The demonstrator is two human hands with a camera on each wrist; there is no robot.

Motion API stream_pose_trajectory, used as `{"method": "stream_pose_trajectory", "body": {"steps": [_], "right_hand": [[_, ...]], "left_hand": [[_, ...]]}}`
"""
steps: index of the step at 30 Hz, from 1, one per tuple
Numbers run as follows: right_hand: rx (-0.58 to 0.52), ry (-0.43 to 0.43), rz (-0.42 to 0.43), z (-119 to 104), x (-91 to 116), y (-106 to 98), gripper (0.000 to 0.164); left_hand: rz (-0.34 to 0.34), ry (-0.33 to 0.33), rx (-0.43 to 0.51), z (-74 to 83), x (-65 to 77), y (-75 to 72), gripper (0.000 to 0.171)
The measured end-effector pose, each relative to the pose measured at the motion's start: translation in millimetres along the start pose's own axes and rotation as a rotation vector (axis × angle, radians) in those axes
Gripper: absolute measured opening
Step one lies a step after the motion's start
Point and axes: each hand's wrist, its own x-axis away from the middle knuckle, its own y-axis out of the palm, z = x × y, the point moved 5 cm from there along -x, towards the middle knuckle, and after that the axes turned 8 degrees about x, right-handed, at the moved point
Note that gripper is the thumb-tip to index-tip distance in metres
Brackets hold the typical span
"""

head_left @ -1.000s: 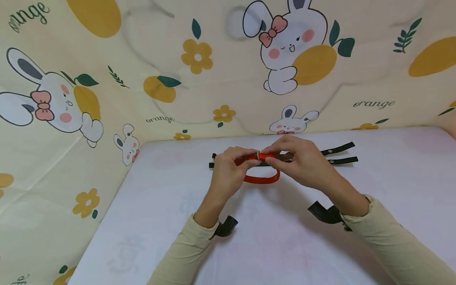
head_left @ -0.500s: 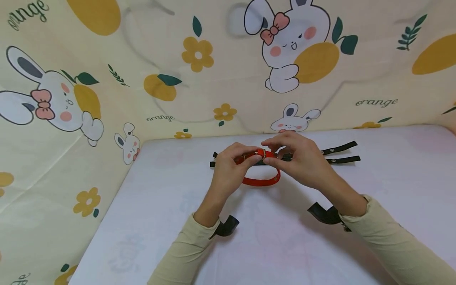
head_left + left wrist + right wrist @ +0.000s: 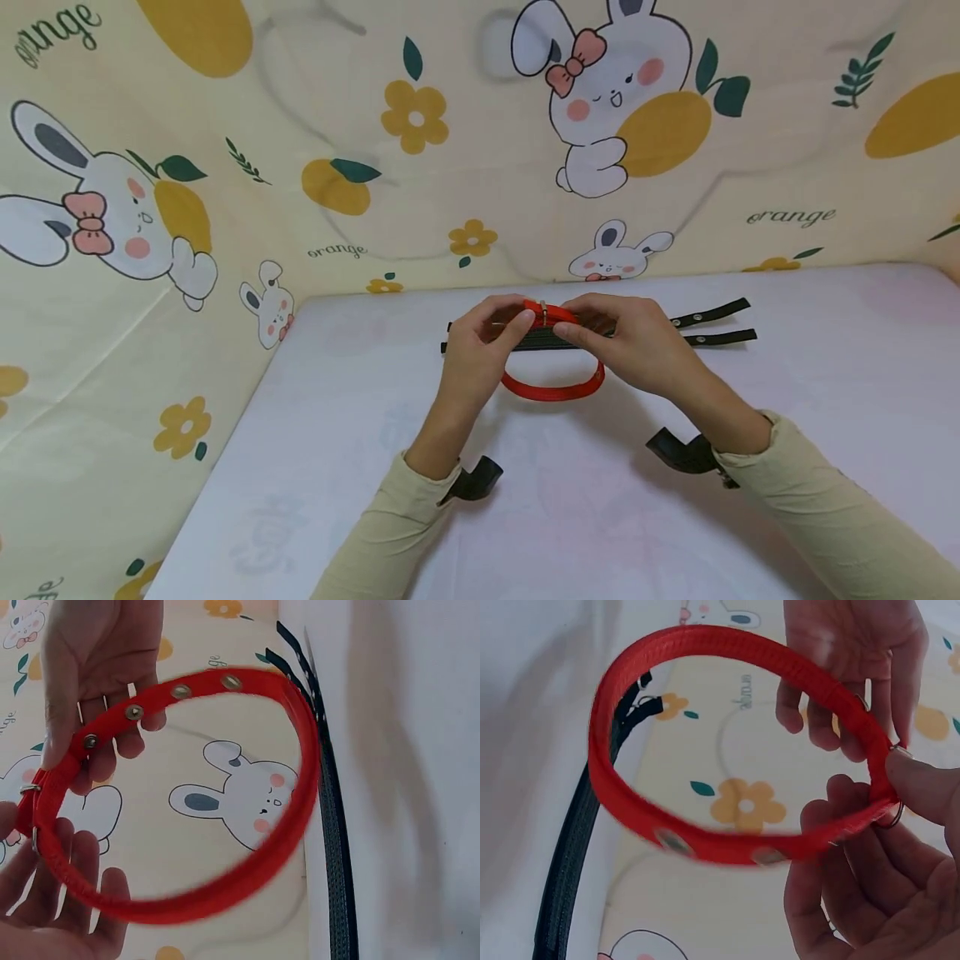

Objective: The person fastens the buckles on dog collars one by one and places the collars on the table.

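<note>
Above the far part of the white table (image 3: 300, 467), the two hands hold the red collar (image 3: 553, 392), whose loop hangs down between them. The left hand (image 3: 480, 350) pinches it close to the buckle (image 3: 543, 312), with the thumb on the near side. The right hand (image 3: 637, 346) also pinches the collar, just to the right of the buckle.

Compared with half a second ago, the buckle is a little higher and more to the left. The left thumb now points more upward, and the loop shows wider and lower. The two black straps (image 3: 714, 339) lie on the table as before, behind the hands.

From the left wrist, one sees four metal eyelets (image 3: 181, 691) along the collar, which the head view hardly shows. From the right wrist, a thin ring (image 3: 892, 817) appears beside the right fingers, and metal loops (image 3: 642, 681) show at the ends of the straps; in the head view these details are too small to tell. Part of the collar is blurred in both wrist views.
</note>
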Motion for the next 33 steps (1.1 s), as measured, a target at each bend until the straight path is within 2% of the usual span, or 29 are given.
{"method": "stream_pose_trajectory", "body": {"steps": [7,14,19,25,29,33], "right_hand": [[-0.016,0.021,0.036,1.7,-1.2,-3.1,0.025],[-0.004,0.037,0.062,2.7,-1.9,-7.1,0.028],[-0.007,0.037,0.048,1.2,0.3,-7.1,0.027],[0.018,-0.005,0.08,-2.9,2.9,-10.3,0.024],[0.019,-0.035,0.081,-5.4,5.2,-10.3,0.021],[0.018,-0.067,0.101,-7.2,6.5,-9.1,0.018]], "left_hand": [[0.032,-0.042,0.075,-1.7,0.0,1.3,0.026],[0.026,-0.076,0.139,-4.6,-0.5,3.3,0.027],[0.022,-0.077,0.186,-5.0,-0.6,2.4,0.026],[-0.021,-0.061,0.247,-4.3,-3.0,2.4,0.024],[-0.068,-0.049,0.221,-5.0,-4.0,3.9,0.026],[-0.061,-0.061,0.187,-6.6,-4.7,3.8,0.028]]}}
